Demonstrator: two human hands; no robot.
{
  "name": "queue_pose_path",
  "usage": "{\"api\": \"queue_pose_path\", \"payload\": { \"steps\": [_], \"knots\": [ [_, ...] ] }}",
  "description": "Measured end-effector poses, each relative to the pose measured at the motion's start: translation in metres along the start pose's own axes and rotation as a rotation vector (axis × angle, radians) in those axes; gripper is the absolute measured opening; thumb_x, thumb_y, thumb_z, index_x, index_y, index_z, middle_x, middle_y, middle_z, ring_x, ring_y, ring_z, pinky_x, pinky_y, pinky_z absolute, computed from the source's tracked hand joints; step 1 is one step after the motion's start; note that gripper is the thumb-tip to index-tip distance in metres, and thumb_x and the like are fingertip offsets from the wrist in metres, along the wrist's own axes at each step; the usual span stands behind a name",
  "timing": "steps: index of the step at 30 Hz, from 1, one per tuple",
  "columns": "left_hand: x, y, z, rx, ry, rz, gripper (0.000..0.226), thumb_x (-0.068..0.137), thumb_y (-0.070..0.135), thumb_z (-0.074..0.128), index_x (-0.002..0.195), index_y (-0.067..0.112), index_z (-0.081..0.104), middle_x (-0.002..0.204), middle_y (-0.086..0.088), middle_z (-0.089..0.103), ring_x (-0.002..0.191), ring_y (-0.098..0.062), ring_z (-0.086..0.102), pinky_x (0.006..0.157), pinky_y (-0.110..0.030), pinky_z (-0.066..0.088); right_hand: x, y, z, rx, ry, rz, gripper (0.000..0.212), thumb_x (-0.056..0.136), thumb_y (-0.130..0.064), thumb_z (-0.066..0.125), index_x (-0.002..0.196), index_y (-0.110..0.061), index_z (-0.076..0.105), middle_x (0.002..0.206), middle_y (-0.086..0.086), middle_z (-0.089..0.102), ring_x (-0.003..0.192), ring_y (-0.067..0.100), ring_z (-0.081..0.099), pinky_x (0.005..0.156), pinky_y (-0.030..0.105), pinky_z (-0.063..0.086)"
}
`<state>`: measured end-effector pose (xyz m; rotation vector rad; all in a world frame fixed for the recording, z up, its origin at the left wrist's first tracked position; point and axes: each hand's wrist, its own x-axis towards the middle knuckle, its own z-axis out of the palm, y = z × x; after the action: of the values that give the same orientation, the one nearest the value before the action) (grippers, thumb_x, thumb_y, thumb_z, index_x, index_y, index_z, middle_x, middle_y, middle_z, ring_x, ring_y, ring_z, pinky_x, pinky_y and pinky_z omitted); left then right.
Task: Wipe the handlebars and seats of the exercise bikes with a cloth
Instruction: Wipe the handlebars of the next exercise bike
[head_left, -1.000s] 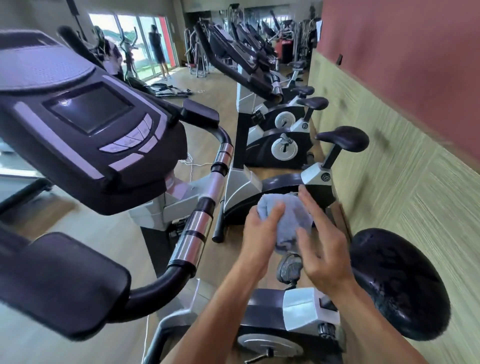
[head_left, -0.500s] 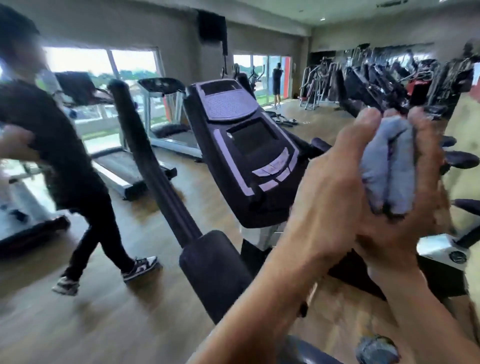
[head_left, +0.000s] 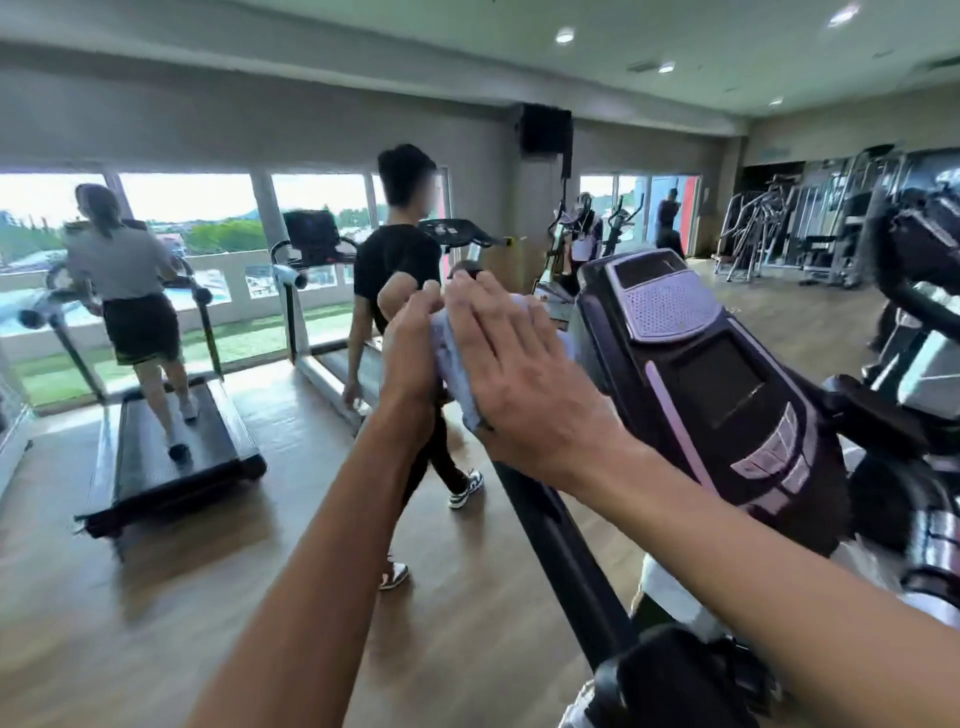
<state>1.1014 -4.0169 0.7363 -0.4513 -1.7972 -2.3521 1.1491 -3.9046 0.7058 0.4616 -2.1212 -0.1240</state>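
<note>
A blue-grey cloth (head_left: 454, 364) is sandwiched between my two raised hands. My left hand (head_left: 410, 358) grips its far side, fingertips curled over the top edge. My right hand (head_left: 514, 364) lies flat on the near side, fingers straight. The bike's black handlebar (head_left: 561, 561) rises from a padded rest (head_left: 675, 680) at the bottom and runs up under my hands. Its upper part is hidden, so I cannot tell whether the cloth is around it. The bike's black console (head_left: 701, 374) is just right of my hands. No seat is in view.
A person in a black shirt (head_left: 397, 270) walks across the wood floor just beyond my hands. Another person (head_left: 122, 270) runs on a treadmill (head_left: 171, 462) at the left by the windows. More bike handlebars (head_left: 914, 291) crowd the right edge, with weight machines (head_left: 810, 234) behind.
My view swung left from the bike row to the gym floor. My hands rose with the cloth, and my right hand went from cupping it to lying flat. The walking person moved right.
</note>
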Motion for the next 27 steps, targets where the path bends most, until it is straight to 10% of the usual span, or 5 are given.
{"api": "queue_pose_path", "payload": {
  "steps": [4,11,15,21,27],
  "knots": [
    [0.014,-0.017,0.006,-0.268,-0.231,-0.123,0.019,0.103,0.030,0.048,0.110,0.015,0.056,0.079,0.006,0.070,0.077,-0.004,0.068,0.066,-0.017,0.058,-0.007,-0.011,0.011,0.045,-0.075,0.043,0.097,0.095,-0.059,0.044,0.162,-0.002,0.005,0.171,0.016,-0.002,0.158,0.031,-0.007,0.124,0.061,0.005],
    [0.027,-0.024,0.006,-0.397,-0.325,-0.193,0.055,0.103,0.041,0.045,0.133,-0.004,0.056,0.092,-0.011,0.068,0.081,-0.016,0.068,0.067,-0.023,0.057,0.006,-0.008,0.015,0.563,0.147,0.390,0.078,0.102,-0.039,0.045,0.163,-0.009,0.008,0.172,0.008,0.003,0.159,0.016,-0.003,0.129,0.045,0.005],
    [0.032,-0.023,0.002,-0.310,-0.345,-0.207,0.046,0.106,0.038,0.041,0.096,-0.001,0.064,0.068,-0.010,0.065,0.062,-0.018,0.066,0.055,-0.021,0.054,0.011,-0.006,0.029,0.334,0.127,0.432,0.093,0.092,-0.059,0.046,0.162,-0.006,0.017,0.168,0.018,0.015,0.157,0.029,0.013,0.125,0.049,0.023],
    [0.034,-0.014,0.002,-0.415,-0.458,-0.142,0.058,0.101,0.030,0.027,0.134,-0.008,0.057,0.127,-0.027,0.066,0.117,-0.038,0.064,0.108,-0.042,0.048,-0.007,-0.010,0.023,0.321,0.074,0.400,0.087,0.088,-0.054,0.050,0.158,-0.006,0.029,0.146,0.014,0.044,0.128,0.032,0.050,0.097,0.045,0.053],
    [0.034,-0.015,-0.003,-0.379,-0.485,-0.177,0.077,0.104,0.057,0.029,0.143,-0.007,0.048,0.134,-0.024,0.064,0.129,-0.037,0.061,0.109,-0.044,0.048,-0.025,-0.016,0.025,0.277,0.052,0.373,0.088,0.094,-0.052,0.049,0.159,0.001,0.023,0.159,0.021,0.034,0.143,0.037,0.039,0.109,0.050,0.046]
  ]
}}
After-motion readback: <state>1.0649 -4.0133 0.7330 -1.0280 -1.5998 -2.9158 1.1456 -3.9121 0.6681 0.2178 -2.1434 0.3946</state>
